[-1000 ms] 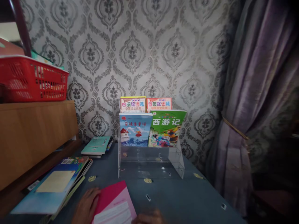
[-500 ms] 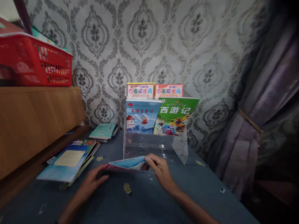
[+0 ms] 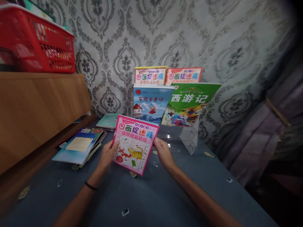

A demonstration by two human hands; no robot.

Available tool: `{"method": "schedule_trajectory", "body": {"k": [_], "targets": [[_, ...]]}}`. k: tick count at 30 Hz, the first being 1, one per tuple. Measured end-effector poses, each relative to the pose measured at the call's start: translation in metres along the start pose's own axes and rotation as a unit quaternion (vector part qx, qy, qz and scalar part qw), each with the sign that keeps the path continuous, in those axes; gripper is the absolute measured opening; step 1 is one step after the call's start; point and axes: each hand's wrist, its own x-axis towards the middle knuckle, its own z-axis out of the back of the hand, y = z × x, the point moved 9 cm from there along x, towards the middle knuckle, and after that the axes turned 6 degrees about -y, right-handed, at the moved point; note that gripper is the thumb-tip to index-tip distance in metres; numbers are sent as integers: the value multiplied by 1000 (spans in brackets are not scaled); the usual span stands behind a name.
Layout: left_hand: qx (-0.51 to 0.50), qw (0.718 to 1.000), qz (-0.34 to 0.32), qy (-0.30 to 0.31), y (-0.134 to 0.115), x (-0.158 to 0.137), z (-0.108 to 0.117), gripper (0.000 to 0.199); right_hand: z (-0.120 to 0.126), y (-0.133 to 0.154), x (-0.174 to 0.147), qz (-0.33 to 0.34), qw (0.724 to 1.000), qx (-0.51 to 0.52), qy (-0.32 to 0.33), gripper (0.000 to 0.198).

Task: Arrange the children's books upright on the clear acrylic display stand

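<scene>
A pink picture book [image 3: 133, 145] with a fox and a tiger on its cover is held up between my hands, tilted, its front facing me. My left hand [image 3: 107, 154] grips its left edge, thumb on the cover. At the right edge, my right hand [image 3: 164, 154] pinches the upper side. Behind it stands a clear acrylic book stand [image 3: 189, 138], partly hidden by the pink book. Its front tier carries a blue book [image 3: 151, 105] and a green book [image 3: 191, 104], which leans to the right. Two more picture books, one yellow-edged [image 3: 151, 75] and one red-edged [image 3: 184, 75], show above them.
Left on the dark blue tabletop [image 3: 151, 195] lies a stack of books [image 3: 78, 145]. A teal book [image 3: 107, 120] tops another pile behind it. A wooden cabinet [image 3: 42, 107] bears a red basket [image 3: 47, 44] at the left. A purple-grey curtain [image 3: 260, 135] hangs at the right.
The pink book, seen nearly edge-on and partly open before, is now raised with its closed cover facing me. Both hands have risen with it. My view has tipped down.
</scene>
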Motion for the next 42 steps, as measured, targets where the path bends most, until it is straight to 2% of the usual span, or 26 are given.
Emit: {"method": "schedule_trajectory", "body": {"k": [5, 9, 12, 15, 17, 19, 22, 25, 30, 32, 34, 35, 37, 40, 42], "targets": [[-80, 994, 71, -2, 14, -19, -10, 69, -18, -26, -24, -90, 993, 37, 65, 58], [-66, 989, 133, 7, 34, -35, -2, 59, -23, -50, -51, -187, 974, 78, 102, 57], [-50, 991, 122, 2, 41, -37, 9, 50, -34, -64, -80, -260, 948, 112, 144, 59], [-17, 995, 103, -12, 50, -29, 21, 49, -44, -70, -106, -295, 928, 104, 201, 63], [41, 995, 87, -9, 56, -24, 28, 49, -46, -73, -119, -307, 915, 63, 253, 67], [141, 989, 43, -6, 58, -19, 37, 46, -43, -76, -125, -310, 899, -18, 309, 68], [311, 945, -96, -19, 36, -14, 45, 37, -27, -72, -112, -257, 893, -171, 328, 58], [380, 901, -207, -11, -2, -4, 32, 31, -18, -57, -88, -178, 901, -260, 297, 47], [327, 893, -308, 17, -90, 53, -32, 28, -30, -36, -64, -53, 902, -353, 244, 30], [300, 893, -336, 18, -123, 82, -60, 31, -34, -30, -57, -14, 905, -362, 223, 25], [283, 887, -365, -5, -149, 107, -81, 40, -29, -22, -43, 21, 920, -343, 189, 24], [273, 888, -370, -11, -159, 118, -89, 43, -22, -16, -32, 45, 927, -333, 165, 24], [260, 891, -373, 15, -169, 135, -105, 38, 0, 2, -3, 104, 934, -324, 106, 28], [252, 886, -379, 94, -172, 147, -126, 26, 36, 34, 46, 205, 915, -347, 21, 31], [249, 880, -389, 111, -173, 150, -132, 26, 53, 54, 74, 262, 893, -365, -12, 31]]}}
